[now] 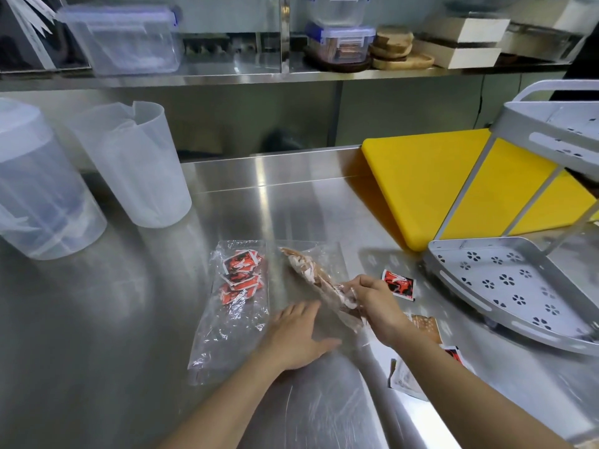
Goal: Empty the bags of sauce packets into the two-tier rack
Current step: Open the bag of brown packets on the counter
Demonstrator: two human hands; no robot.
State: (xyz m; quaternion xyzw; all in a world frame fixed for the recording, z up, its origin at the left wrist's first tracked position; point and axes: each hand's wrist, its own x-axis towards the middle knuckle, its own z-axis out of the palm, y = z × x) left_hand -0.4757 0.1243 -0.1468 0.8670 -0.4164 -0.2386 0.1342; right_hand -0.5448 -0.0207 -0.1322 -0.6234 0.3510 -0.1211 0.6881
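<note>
Two clear plastic bags lie on the steel counter. The left bag [231, 306] holds several red sauce packets. The right bag [311, 270] holds brown and white packets bunched in a roll. My right hand [372, 303] is closed on the near end of that roll. My left hand [298, 335] lies flat on the same bag's loose plastic, fingers apart. The grey two-tier rack [505, 286] stands at the right, and no packets show in its lower tray. A loose red packet [399, 284] lies between my right hand and the rack.
More loose packets [424, 325] lie under and beside my right forearm. A yellow cutting board [431, 196] sits behind the rack. Two translucent jugs [136, 166] stand at the left. A shelf with lidded boxes [123, 40] runs along the back.
</note>
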